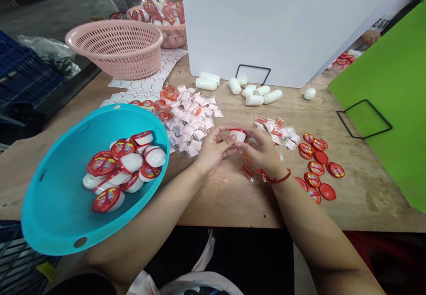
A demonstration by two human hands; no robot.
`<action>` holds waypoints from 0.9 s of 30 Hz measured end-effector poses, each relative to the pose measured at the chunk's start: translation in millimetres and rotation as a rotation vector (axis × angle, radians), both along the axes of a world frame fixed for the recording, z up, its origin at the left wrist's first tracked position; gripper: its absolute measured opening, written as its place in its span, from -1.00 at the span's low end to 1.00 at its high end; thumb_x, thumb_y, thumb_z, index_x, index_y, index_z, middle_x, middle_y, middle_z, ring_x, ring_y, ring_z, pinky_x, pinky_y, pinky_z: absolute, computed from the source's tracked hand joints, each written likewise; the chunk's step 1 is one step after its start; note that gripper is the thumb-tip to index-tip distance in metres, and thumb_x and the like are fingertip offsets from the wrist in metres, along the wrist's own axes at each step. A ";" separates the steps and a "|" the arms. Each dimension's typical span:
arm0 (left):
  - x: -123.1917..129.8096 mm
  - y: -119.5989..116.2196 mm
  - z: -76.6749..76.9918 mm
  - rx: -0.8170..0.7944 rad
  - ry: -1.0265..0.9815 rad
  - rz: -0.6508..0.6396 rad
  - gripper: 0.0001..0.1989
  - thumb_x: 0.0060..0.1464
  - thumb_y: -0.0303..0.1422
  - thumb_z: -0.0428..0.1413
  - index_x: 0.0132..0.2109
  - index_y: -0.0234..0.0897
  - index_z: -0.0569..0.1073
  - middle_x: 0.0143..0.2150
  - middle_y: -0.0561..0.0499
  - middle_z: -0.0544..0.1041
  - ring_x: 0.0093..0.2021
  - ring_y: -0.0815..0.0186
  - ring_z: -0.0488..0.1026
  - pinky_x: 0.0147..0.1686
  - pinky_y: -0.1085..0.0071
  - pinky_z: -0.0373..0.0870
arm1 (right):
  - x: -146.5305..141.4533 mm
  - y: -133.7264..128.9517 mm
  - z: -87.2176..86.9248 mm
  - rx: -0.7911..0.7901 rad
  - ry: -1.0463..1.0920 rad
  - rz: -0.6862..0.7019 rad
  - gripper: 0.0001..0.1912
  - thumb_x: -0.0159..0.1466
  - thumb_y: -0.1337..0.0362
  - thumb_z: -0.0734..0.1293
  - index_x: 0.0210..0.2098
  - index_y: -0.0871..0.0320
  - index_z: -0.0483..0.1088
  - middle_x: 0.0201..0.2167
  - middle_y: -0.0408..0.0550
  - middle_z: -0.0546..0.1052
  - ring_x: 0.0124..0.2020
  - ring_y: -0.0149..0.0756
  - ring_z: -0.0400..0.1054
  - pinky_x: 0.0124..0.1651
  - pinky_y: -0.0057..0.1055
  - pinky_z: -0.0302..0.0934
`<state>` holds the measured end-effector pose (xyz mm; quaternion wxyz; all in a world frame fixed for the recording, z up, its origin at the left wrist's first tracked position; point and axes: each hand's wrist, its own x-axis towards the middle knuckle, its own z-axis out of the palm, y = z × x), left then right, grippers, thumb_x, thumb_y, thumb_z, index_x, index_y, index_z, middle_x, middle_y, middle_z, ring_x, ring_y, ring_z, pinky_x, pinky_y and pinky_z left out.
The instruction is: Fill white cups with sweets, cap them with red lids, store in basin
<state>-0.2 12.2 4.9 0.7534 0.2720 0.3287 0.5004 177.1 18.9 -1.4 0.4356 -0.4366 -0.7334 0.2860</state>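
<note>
Head view: at centre frame, the left hand (214, 149) and right hand (262, 151) are both gripping a small white plastic capsule with a red rim (238, 135) between their fingers. Just right of them, round red lids (316, 168) are lying on the wooden table (226, 202); at lower left, a tilted turquoise plastic bowl (49, 193) is holding red-lidded white capsules (131, 163).

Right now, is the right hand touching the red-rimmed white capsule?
Touching. The head view shows the fingers of the right hand pressed against the side of the white capsule, held between it and the left hand.
</note>
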 end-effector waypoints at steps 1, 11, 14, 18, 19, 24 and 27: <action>-0.4 0.3 0.2 0.006 0.002 -0.007 -0.47 -0.21 -0.24 0.49 -0.11 -0.23 0.45 -0.33 0.09 0.62 -0.34 0.38 0.61 -0.29 0.48 0.57 | -0.7 -0.8 0.1 -0.006 0.009 -0.001 -0.59 0.28 -0.03 0.44 0.02 0.04 0.50 -0.09 0.01 0.62 -0.13 -0.14 0.52 -0.08 -0.19 0.43; -1.6 -0.2 -1.0 0.043 0.064 0.005 -0.41 -0.32 -0.16 0.52 -0.20 -0.25 0.41 -0.37 0.10 0.62 -0.41 0.38 0.61 -0.39 0.54 0.56 | -4.5 -3.2 -1.7 0.010 0.035 0.026 -0.63 0.30 -0.04 0.42 -0.04 0.04 0.51 -0.18 -0.02 0.60 -0.21 -0.17 0.49 -0.15 -0.22 0.41; -1.2 -1.3 -0.7 0.036 0.054 0.014 -0.41 -0.32 -0.14 0.51 -0.22 -0.25 0.40 -0.39 0.11 0.62 -0.42 0.40 0.60 -0.41 0.55 0.56 | -5.7 -4.1 -2.7 -0.031 0.097 0.045 -0.63 0.30 -0.03 0.42 -0.02 0.04 0.49 -0.15 -0.02 0.60 -0.17 -0.16 0.50 -0.12 -0.21 0.41; -1.7 -1.3 -3.4 0.078 0.067 0.010 -0.43 -0.28 -0.13 0.50 -0.21 -0.25 0.39 -0.38 0.12 0.62 -0.41 0.37 0.62 -0.41 0.53 0.57 | -5.5 -5.4 -4.8 -0.083 0.127 0.047 -0.62 0.30 -0.05 0.43 -0.01 0.02 0.48 -0.12 -0.02 0.60 -0.16 -0.15 0.50 -0.11 -0.19 0.42; -1.8 -1.2 -4.2 0.094 0.073 0.010 -0.43 -0.27 -0.13 0.49 -0.21 -0.24 0.39 -0.38 0.12 0.62 -0.41 0.36 0.62 -0.41 0.52 0.57 | -5.3 -5.6 -5.0 -0.087 0.122 0.045 -0.62 0.30 -0.06 0.42 -0.01 0.02 0.47 -0.12 -0.01 0.59 -0.16 -0.15 0.50 -0.11 -0.19 0.43; -0.1 -3.0 -0.4 0.148 0.148 0.052 -0.42 -0.26 -0.10 0.48 -0.21 -0.24 0.38 -0.41 0.13 0.60 -0.43 0.35 0.61 -0.43 0.50 0.56 | -7.8 -5.1 -2.4 -0.089 0.137 0.052 -0.54 0.29 -0.15 0.39 -0.03 0.04 0.43 -0.14 0.00 0.57 -0.17 -0.15 0.48 -0.11 -0.19 0.42; 0.6 -5.7 6.3 0.201 0.171 0.049 -0.41 -0.21 -0.02 0.45 -0.15 -0.23 0.40 -0.41 0.11 0.59 -0.44 0.32 0.61 -0.42 0.47 0.56 | -9.1 -5.0 -1.1 -0.137 0.204 0.011 -0.44 0.26 -0.26 0.35 0.00 0.03 0.38 -0.10 0.02 0.56 -0.12 -0.13 0.48 -0.11 -0.21 0.41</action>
